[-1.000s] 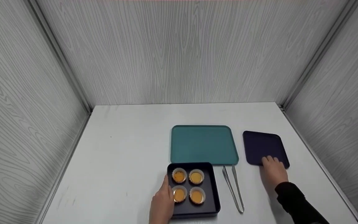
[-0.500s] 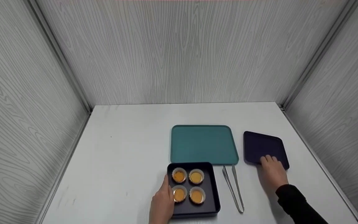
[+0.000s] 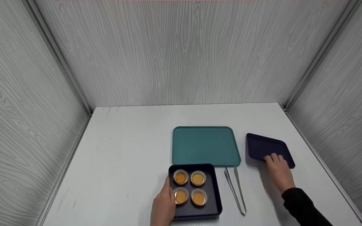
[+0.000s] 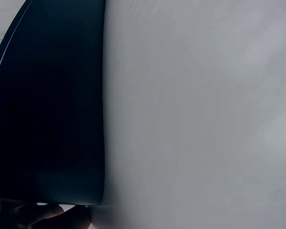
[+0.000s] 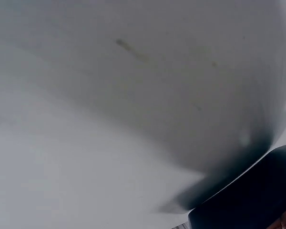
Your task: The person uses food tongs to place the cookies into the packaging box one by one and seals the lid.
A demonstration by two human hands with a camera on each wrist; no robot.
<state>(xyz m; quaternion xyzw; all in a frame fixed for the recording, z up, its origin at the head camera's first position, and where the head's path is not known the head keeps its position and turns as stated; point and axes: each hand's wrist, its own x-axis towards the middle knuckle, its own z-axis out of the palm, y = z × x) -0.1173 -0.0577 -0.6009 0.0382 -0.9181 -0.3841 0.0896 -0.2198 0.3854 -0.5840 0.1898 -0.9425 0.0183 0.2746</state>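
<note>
My left hand (image 3: 163, 204) holds the left side of a deep, dark square baking pan (image 3: 214, 204). Several cupcakes in white paper cups, such as this yellow-orange one (image 3: 198, 179), stand inside the pan. At the right, my right hand (image 3: 280, 171) grips the near edge of a shallow, dark purple tray (image 3: 264, 146), fingers on top. This tray is tilted and partly off the table, with shadow beneath it. The left wrist view shows the pan's dark outer wall (image 4: 52, 105); in the right wrist view only a corner of the tray (image 5: 248, 195) appears.
A teal tray (image 3: 204, 146) lies flat behind the pan. Metal tongs (image 3: 236, 191) rest on the white table (image 3: 130, 150) between the pan and my right hand. Wood-grain panels (image 3: 181, 53) enclose the back and both sides.
My right hand has raised the purple tray's near edge and shifted slightly; its shadow has widened. My left hand and the pan stay in place.
</note>
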